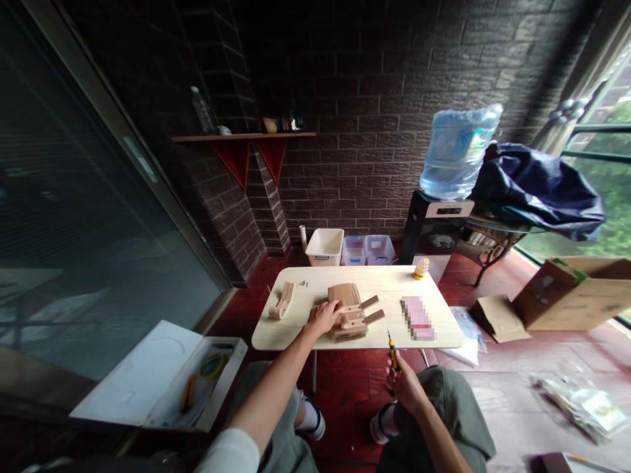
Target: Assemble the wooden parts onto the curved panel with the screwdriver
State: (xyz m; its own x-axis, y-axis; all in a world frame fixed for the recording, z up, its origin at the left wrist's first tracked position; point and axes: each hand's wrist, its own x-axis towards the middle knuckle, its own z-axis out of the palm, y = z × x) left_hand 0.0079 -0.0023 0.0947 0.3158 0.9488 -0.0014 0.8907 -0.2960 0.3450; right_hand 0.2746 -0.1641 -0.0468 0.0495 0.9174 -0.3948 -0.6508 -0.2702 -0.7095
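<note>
On the pale table, my left hand [324,316] rests on a wooden assembly [353,318] with two flat slats sticking out to the right. Brown cardboard [345,293] lies under and behind this assembly. My right hand [403,380] is closed round a yellow and black screwdriver [392,352], its tip pointing up, just in front of the table's near edge. A separate curved wooden piece [282,301] lies at the table's left, with small metal parts [303,284] near it. Whether my left fingers grip the wood or only press on it is hard to see.
A pink booklet [419,318] lies on the right of the table [305,334], and a small yellow-topped container [420,269] stands at its back right corner. An open white box [211,381] is at the lower left. Plastic bins [325,246] and a water dispenser [436,226] stand behind.
</note>
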